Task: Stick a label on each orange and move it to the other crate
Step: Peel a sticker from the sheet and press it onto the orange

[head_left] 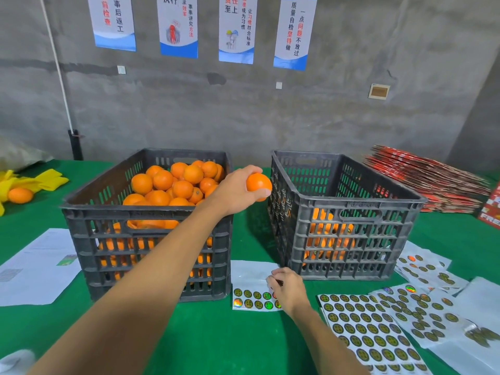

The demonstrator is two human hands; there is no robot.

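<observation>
My left hand (238, 189) grips an orange (258, 184) in the air, between the two dark crates and just short of the right crate's left rim. The left crate (81, 212) is heaped with oranges (173, 185). In the right crate (359, 204) a few oranges (328, 240) show through the slots, low down. My right hand (288, 289) rests with curled fingers on a partly used sticker sheet (253, 274) on the green table in front of the crates; whether the fingertips pinch a label cannot be made out.
Fuller sticker sheets (370, 328) lie fanned out at the front right. White papers (35, 269) lie at the left. A lone orange (20, 195) and yellow netting (51, 178) sit at the far left. Flattened red cartons (422, 182) are stacked at the back right.
</observation>
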